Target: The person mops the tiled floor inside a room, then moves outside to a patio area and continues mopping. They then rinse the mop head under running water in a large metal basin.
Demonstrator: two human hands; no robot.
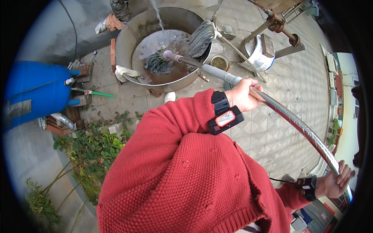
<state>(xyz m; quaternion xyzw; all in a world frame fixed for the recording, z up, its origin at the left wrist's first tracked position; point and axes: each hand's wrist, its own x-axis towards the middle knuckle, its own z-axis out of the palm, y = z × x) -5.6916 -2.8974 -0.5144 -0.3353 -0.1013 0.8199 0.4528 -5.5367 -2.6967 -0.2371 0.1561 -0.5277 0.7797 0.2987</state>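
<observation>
My left hand (244,94) grips the metal handle of a mop (220,73) just behind its ribbed grey sleeve. Farther up the same shiny pole, at the far right, my right hand (335,182) is closed around it. The pole slants down to a lavender collar and a head of dark green-grey strands (157,61), which rests in shallow brownish water inside a large round metal tub (125,46). A stream of water (157,14) falls into the tub. A second mop with a grey strand head (201,38) hangs over the tub's right rim, its pale handle slanting to the paving.
A pale cloth (123,72) drapes over the tub's near-left rim. Left stands a blue barrel (38,90) with a green pipe (102,94) nearby. A small round container (219,63) and rusty geared machinery (276,24) are on the right. Plants (93,145) grow at lower left.
</observation>
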